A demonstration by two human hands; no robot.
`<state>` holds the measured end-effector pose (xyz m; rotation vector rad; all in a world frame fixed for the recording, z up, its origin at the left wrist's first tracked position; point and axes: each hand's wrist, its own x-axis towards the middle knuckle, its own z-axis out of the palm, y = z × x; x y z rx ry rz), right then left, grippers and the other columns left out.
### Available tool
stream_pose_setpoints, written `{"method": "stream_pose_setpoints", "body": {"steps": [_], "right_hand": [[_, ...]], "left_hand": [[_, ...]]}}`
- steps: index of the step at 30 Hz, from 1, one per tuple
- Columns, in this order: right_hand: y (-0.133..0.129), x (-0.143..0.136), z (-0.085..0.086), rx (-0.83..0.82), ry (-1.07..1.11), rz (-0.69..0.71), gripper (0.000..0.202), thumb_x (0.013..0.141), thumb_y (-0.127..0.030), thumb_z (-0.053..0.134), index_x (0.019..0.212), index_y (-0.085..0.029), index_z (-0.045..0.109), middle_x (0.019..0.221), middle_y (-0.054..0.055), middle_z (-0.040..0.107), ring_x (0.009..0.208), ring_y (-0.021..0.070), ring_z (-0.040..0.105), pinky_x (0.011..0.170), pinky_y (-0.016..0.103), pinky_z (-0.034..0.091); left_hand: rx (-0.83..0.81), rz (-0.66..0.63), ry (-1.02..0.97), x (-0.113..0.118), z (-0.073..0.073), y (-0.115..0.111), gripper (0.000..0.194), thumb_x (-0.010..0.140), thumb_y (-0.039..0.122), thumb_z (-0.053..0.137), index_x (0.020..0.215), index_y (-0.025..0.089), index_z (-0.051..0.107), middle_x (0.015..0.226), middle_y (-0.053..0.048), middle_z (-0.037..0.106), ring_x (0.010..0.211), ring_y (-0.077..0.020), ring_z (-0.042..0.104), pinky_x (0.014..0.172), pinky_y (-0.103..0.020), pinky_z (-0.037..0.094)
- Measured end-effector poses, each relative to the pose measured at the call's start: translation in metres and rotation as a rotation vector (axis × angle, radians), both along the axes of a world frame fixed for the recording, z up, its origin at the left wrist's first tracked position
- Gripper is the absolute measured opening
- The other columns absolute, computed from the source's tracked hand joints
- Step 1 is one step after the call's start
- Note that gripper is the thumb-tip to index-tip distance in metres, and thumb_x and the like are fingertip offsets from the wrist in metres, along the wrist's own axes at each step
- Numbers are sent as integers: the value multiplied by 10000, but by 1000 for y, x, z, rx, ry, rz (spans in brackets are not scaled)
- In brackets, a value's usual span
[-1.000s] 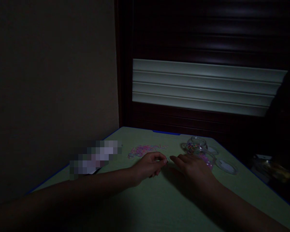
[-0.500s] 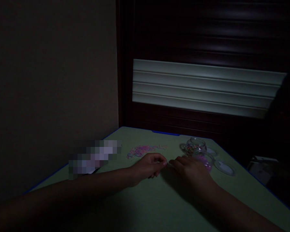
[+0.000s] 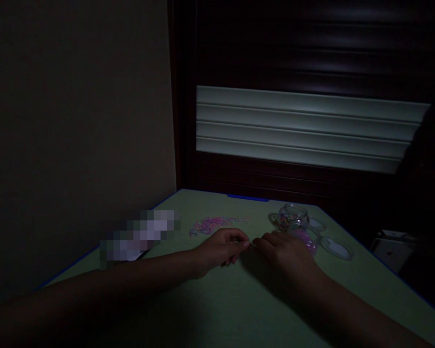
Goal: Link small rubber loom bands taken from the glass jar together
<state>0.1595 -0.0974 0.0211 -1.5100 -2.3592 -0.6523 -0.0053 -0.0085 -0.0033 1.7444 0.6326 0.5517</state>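
Note:
My left hand is closed in a pinch over the middle of the table, thumb against fingertip. Close on its right is my right hand, fingers bent down and pressed together. A tiny pale sliver shows between the two sets of fingertips, too small and dark to name. Behind my left hand lies a loose pile of thin pink, purple and bluish strands or bands. Partly behind my right hand stands a clear jar with pink contents, and beyond it a clear jar with multicoloured bits.
Two round lids, a nearer lid and a farther lid, lie right of the jars. A pixelated pale object is at the table's left. The green table has blue edges. A pale box-like object sits beyond its right edge.
Both hands keep nearly the same pinch, fingertips close together. The whole view has shifted very slightly; the jars, lids and pile stay where they were.

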Motion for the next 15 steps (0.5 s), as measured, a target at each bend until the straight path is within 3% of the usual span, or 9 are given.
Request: {"method": "stream_pose_setpoints", "body": {"steps": [10,15], "right_hand": [[-2,1,2,-17,-37,-16,86,771,-118,499,773,-186,553,717,2,588,639,124,501,591,250,284],[-1,1,0,31,-39,-29,109,799,-135,466,744,-187,544,697,3,579,618,125,481,590,262,271]], "left_hand": [[-5,24,9,1,3,-3,286,757,428,522,810,147,521,466,71,416,400,-53,347,395,-182,232],[-8,28,10,1,2,-2,309,744,449,528,810,148,525,474,68,424,408,-57,359,399,-185,241]]}}
